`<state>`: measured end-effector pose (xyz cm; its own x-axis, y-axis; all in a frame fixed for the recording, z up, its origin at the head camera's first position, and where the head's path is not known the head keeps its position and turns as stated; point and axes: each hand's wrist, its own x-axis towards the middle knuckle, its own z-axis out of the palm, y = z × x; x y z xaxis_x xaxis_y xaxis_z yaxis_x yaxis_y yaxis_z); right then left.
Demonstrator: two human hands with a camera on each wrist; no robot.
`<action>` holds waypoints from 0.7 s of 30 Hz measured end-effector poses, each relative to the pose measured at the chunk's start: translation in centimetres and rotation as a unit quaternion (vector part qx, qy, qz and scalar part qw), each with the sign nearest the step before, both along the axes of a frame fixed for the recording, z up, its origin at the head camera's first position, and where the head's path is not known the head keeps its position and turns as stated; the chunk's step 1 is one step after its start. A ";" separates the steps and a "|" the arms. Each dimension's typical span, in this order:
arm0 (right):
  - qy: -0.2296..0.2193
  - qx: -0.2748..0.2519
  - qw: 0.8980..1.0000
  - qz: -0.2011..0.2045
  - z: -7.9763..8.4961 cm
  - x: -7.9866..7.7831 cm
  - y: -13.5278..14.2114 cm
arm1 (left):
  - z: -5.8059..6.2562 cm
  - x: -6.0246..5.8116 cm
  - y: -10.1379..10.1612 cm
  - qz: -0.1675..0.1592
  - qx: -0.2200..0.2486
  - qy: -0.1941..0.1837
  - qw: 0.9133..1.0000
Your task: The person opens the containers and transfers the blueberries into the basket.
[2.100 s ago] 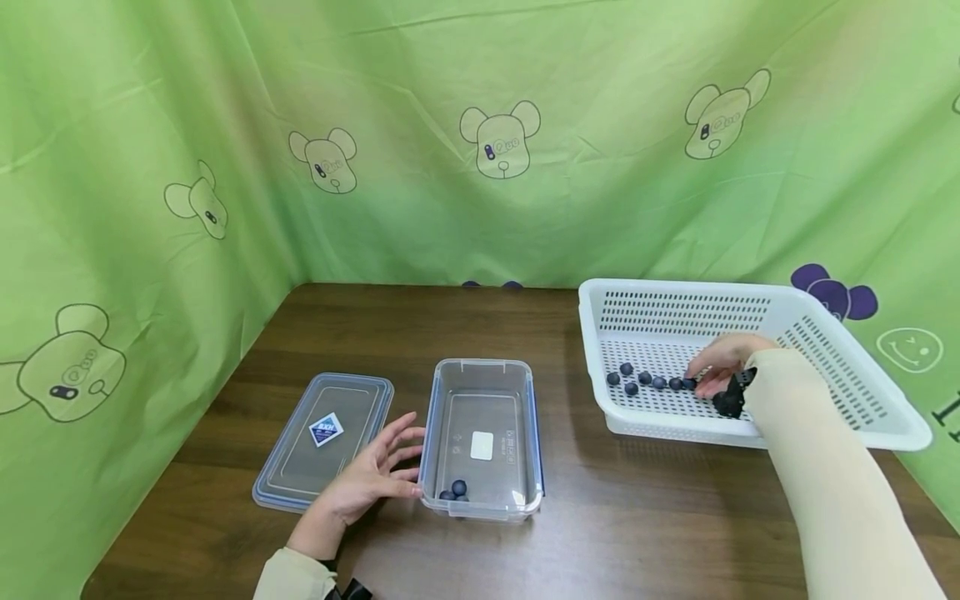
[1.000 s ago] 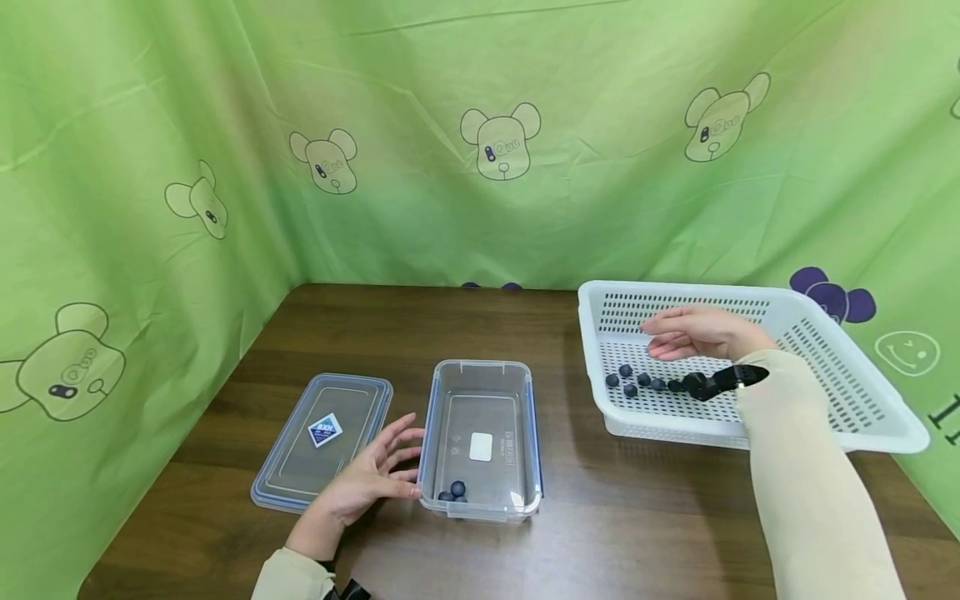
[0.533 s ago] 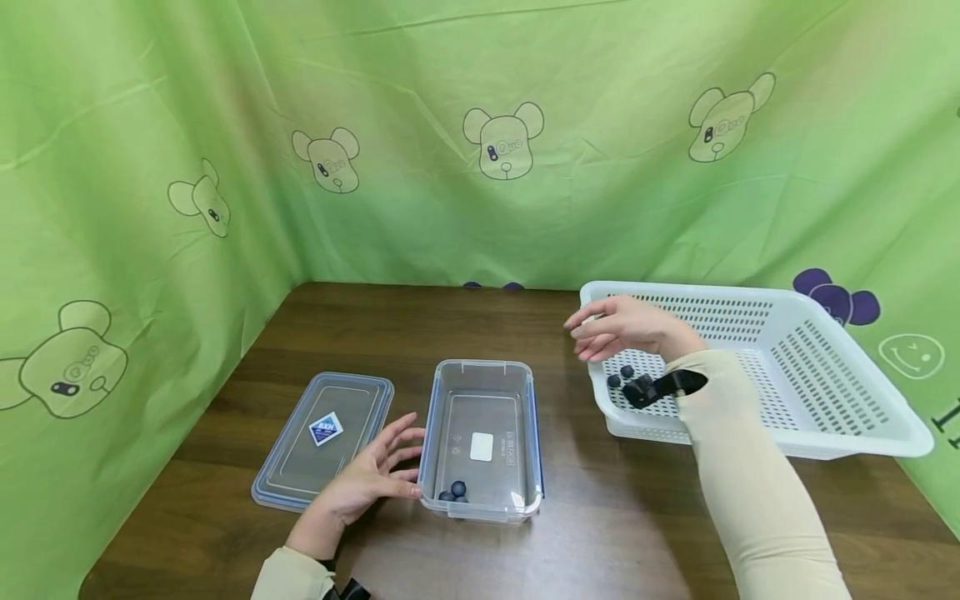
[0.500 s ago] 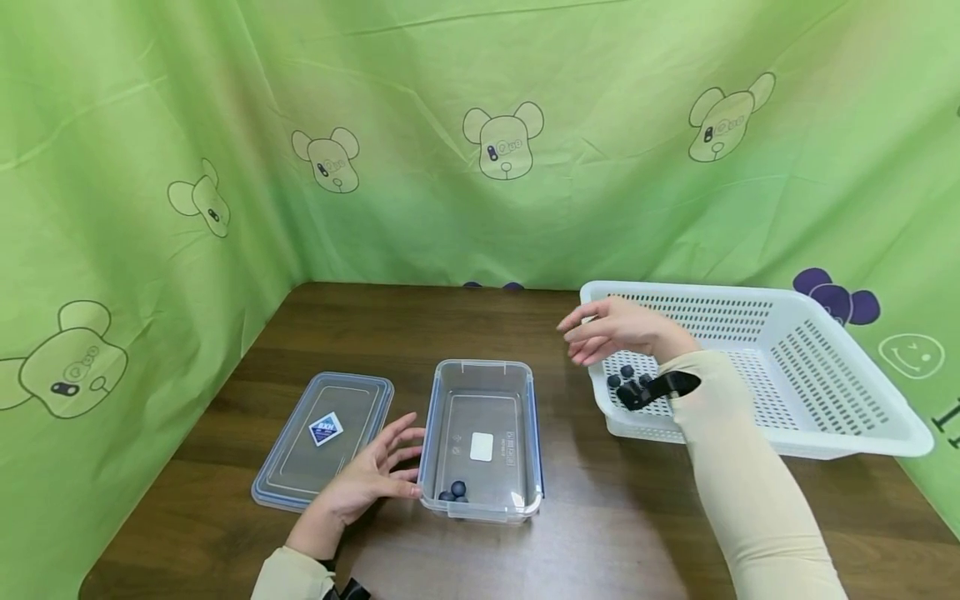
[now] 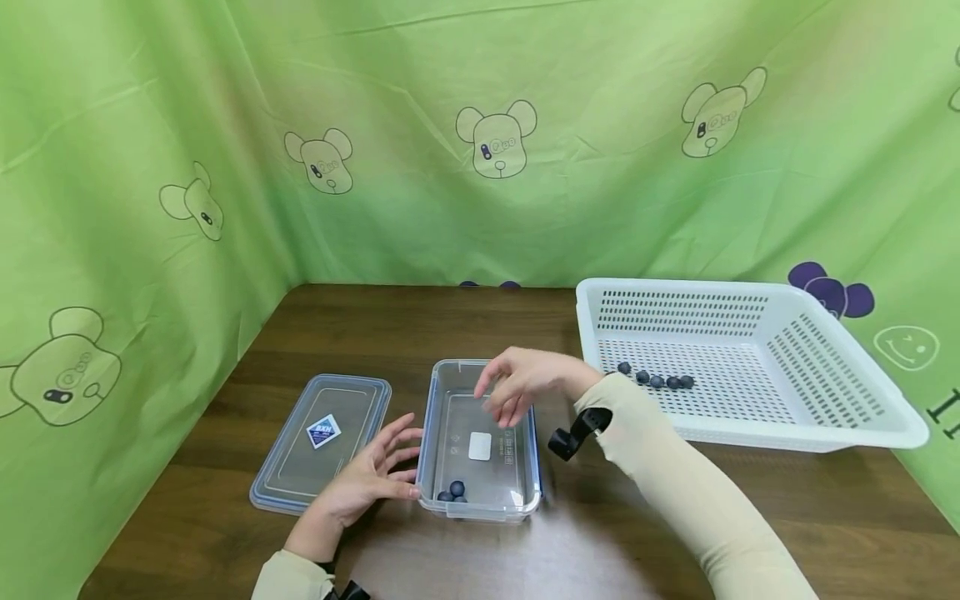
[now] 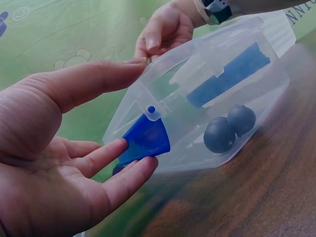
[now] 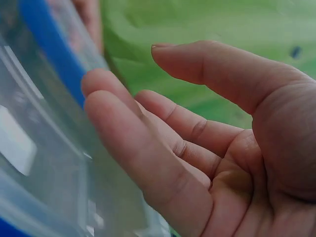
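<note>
My left hand [image 5: 365, 482] rests beside a clear plastic food container [image 5: 491, 510], fingers spread. In the left wrist view its fingertips touch the blue side latch [image 6: 148, 136] and its thumb lies near the rim. Over the container's right side hovers my right hand [image 5: 521, 385], fingers loosely bent. No object shows between its thumb and fingers in the right wrist view. A few dark blueberries [image 5: 457, 488] lie in the container's near-left corner. Several more blueberries [image 5: 657, 382] sit in the white basket [image 5: 855, 440]; my right sleeve covers part of the basket's left end.
The container's blue-edged lid [image 5: 345, 467] lies flat on the brown wooden table [image 5: 420, 325], left of the container and near my left hand. Behind the table hangs a green curtain [image 5: 420, 208] with bear drawings.
My right hand has risen from among the blueberries in the basket and travelled left, over the basket's rim, to above the container. My left hand stays at the container's side.
</note>
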<state>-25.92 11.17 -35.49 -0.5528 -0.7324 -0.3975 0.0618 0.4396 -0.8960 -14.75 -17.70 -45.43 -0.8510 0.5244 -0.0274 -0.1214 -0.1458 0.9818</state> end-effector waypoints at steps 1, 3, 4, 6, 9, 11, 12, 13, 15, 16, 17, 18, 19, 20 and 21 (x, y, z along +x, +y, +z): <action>-0.003 0.009 1.000 0.013 -0.3 0.2 -0.6 | 0.0 0.0 0.0 -0.001 0.001 0.001 1.000; -0.011 0.031 0.999 0.032 -0.9 0.7 -1.8 | 0.0 -0.1 0.0 -0.004 0.004 0.003 1.000; -0.014 0.042 0.998 0.039 -1.2 0.9 -2.4 | 0.0 -0.1 0.0 -0.006 0.006 0.003 1.000; -0.020 0.060 0.997 0.046 -1.8 1.3 -3.5 | 0.0 -0.1 0.0 -0.006 0.006 0.004 1.000; -0.028 0.088 0.994 0.051 -2.5 1.8 -4.8 | 0.0 -0.2 0.0 -0.009 0.008 0.004 1.000; -0.031 0.106 0.992 0.058 -2.9 2.0 -5.5 | 0.0 -0.2 0.0 -0.010 0.009 0.004 1.000; -0.028 0.117 0.990 0.067 -3.1 2.1 -5.8 | 0.0 -0.2 0.0 -0.011 0.009 0.005 1.000; -0.022 0.129 0.988 0.079 -3.1 2.2 -6.1 | 0.0 -0.2 0.0 -0.012 0.011 0.004 1.000; -0.017 0.150 0.983 0.101 -3.3 2.4 -6.7 | 0.0 -0.2 -0.1 -0.011 0.011 0.003 1.000; -0.015 0.160 0.981 0.112 -3.5 2.5 -6.9 | 0.0 -0.2 -0.1 -0.011 0.010 0.002 1.000; -0.013 0.170 0.978 0.122 -3.6 2.7 -7.2 | -0.1 -0.1 -0.1 -0.011 0.010 0.002 1.000; -0.012 0.178 0.975 0.131 -3.7 2.8 -7.5 | -0.1 -0.1 -0.1 -0.011 0.009 0.001 1.000; -0.012 0.184 0.973 0.136 -3.8 2.9 -7.7 | -0.1 -0.1 -0.1 -0.010 0.008 0.001 1.000; -0.016 0.189 0.972 0.140 -4.0 3.0 -8.0 | -0.1 -0.1 -0.1 -0.009 0.006 0.002 1.000; -0.017 0.191 0.971 0.142 -4.2 3.1 -8.2 | -0.1 0.0 -0.1 -0.009 0.004 0.002 1.000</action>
<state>-22.87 2.99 -39.66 -0.3324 -0.6486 -0.6847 -0.0841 0.7435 -0.6634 -14.79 -17.82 -45.57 -0.8413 0.5403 -0.0189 -0.1196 -0.1520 0.9811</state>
